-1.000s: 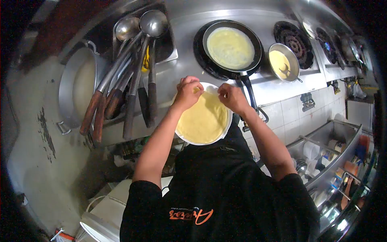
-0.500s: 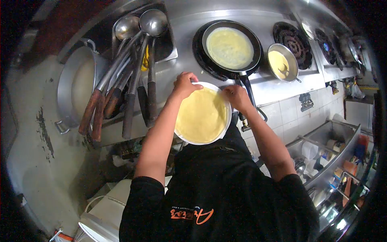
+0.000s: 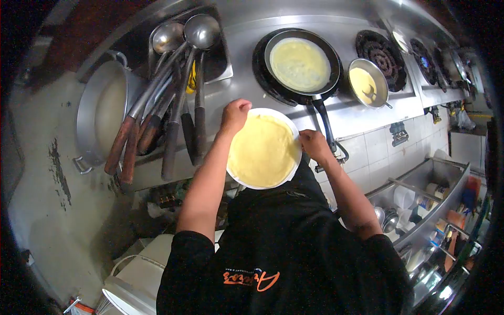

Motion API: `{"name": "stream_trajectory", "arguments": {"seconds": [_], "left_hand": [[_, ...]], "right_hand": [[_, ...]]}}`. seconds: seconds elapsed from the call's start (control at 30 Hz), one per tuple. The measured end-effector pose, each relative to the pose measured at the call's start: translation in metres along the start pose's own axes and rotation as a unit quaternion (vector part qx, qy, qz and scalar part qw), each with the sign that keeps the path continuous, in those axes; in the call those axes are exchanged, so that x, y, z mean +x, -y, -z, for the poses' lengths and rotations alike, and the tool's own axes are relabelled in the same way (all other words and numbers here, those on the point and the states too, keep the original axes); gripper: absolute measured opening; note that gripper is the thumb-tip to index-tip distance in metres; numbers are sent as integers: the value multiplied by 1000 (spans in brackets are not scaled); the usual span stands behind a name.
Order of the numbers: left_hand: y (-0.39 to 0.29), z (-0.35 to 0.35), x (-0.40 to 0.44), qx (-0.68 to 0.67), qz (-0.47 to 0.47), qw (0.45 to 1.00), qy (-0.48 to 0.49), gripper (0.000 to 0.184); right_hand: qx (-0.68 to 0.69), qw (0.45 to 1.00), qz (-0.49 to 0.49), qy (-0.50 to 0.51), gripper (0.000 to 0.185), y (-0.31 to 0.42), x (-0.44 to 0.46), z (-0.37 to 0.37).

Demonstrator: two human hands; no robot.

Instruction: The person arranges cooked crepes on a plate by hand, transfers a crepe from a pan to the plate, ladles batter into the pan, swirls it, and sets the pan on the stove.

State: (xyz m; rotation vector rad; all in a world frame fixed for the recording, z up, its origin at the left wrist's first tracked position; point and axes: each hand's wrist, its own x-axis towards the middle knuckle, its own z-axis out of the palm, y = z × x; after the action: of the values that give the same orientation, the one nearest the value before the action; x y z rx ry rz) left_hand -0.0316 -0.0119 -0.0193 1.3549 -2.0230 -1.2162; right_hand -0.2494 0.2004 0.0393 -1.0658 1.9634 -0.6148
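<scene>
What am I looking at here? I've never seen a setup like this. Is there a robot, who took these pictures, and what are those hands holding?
No robot: these are a person's bare hands, filmed by one camera on their head, looking forward and down. The left hand and right hand are at the rim of a round white plate bearing a thin yellow pancake-like sheet; how firmly they grip is unclear. Beyond, on the steel cooktop, a black frying pan holds a similar pale yellow layer. Right of it sits a small metal bowl of yellow liquid. At left lie long-handled metal ladles.
</scene>
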Motion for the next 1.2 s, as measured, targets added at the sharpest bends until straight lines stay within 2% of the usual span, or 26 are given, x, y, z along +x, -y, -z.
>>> {"name": "stream_trajectory", "arguments": {"seconds": [0.13, 0.23, 0.33, 0.43, 0.53, 0.57, 0.67, 0.7, 0.77, 0.8, 0.87, 0.9, 1.0, 1.03, 1.13, 1.2], "left_hand": [[-14, 25, -13, 0, 34, 997, 76, 24], [-7, 23, -15, 6, 18, 996, 82, 25], [-1, 26, -12, -83, 48, 995, 0, 28], [-3, 55, -30, -50, 58, 996, -49, 31], [17, 71, -61, -46, 82, 995, 27, 32], [-1, 77, -72, -106, 129, 984, 66, 33], [3, 64, -83, -111, 143, 983, 19, 32], [7, 53, -82, -63, 93, 991, -78, 28], [-7, 53, -81, 1, 10, 992, -126, 25], [-13, 53, -82, 34, -29, 988, -150, 24], [-12, 47, -84, 77, -94, 982, -144, 20], [-12, 43, -82, 98, -128, 977, -141, 18], [-17, 36, -82, 124, -145, 970, -152, 15], [-13, 31, -81, 130, -106, 974, -152, 13], [-11, 31, -80, 152, -132, 966, -162, 12], [-19, 35, -82, 165, -152, 964, -140, 12]], "right_hand": [[43, 998, -34, 8, 19, 6, -6, 2], [47, 998, -49, 20, 21, 7, -6, 3], [68, 997, -36, 14, 22, 1, -6, 0], [38, 999, -20, 16, 23, -9, -10, -3], [141, 989, -31, 33, 23, -13, -20, -4], [148, 988, -30, 40, 22, -15, -20, -6], [146, 988, -35, 47, 24, -17, -16, -6], [133, 990, -33, 40, 22, -16, -17, -6], [106, 994, -27, 27, 19, -10, -18, -4], [38, 999, 25, -21, 17, -7, -18, -3], [-96, 980, 130, -117, 14, 19, -23, 1], [-74, 985, 118, -97, 13, 32, -18, 0], [-118, 965, 224, -61, 14, 51, 4, -12], [-103, 972, 208, -42, 15, 66, 8, -14], [-105, 955, 276, -15, 16, 91, 25, -21], [-122, 949, 292, 3, 24, 104, 36, -30]]}}
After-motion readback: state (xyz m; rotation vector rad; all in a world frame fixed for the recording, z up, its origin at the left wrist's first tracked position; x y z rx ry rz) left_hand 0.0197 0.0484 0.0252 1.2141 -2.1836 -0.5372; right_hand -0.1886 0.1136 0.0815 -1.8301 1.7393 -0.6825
